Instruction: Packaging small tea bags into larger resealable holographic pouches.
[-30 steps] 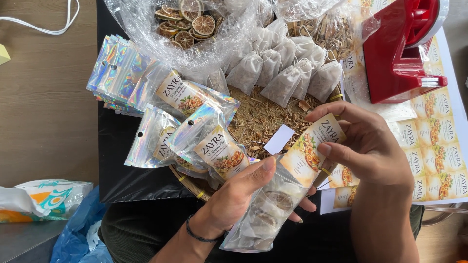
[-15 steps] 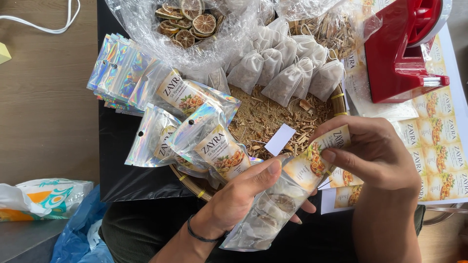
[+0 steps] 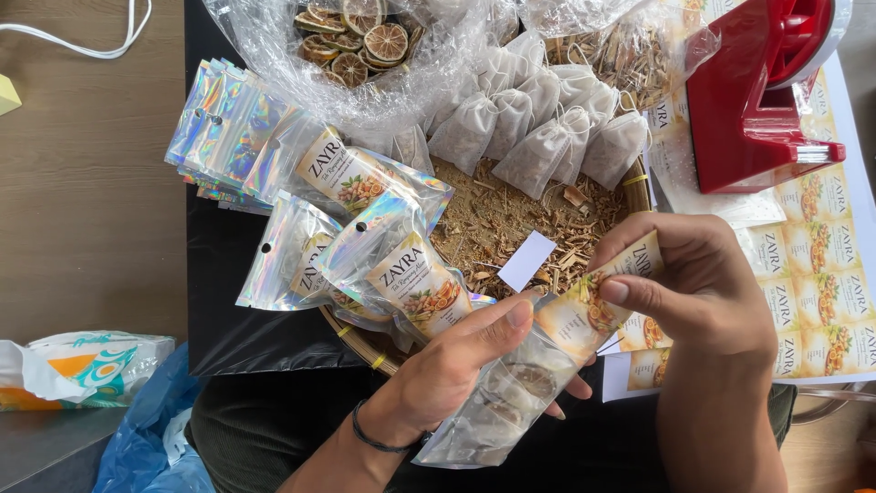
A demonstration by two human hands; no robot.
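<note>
While the left hand [image 3: 461, 370] grips a clear pouch [image 3: 497, 402] from below, thumb pressed on its upper face and fingers curled beneath, the right hand [image 3: 703, 292] pinches a printed label [image 3: 602, 297] against the pouch's top end, thumb and fingers closed on it. The pouch lies tilted, its filled end toward 7 o'clock and its labelled end toward 1 o'clock, and holds dried slices and a small sachet. At 12 o'clock from the hands sits a round basket [image 3: 639, 178] with loose wood shavings [image 3: 497, 219], a white slip [image 3: 526, 261] and a heap of white sachets [image 3: 538, 119]. At 10 o'clock, finished labelled pouches [image 3: 401, 265] lean on the basket rim, with a fan of empty shiny pouches [image 3: 228, 123] beyond them. A bag of dried citrus slices [image 3: 356, 36] lies at 11 o'clock. A red tape dispenser [image 3: 757, 91] stands at 1 o'clock, above a sheet of labels [image 3: 826, 274] at 3 o'clock.
</note>
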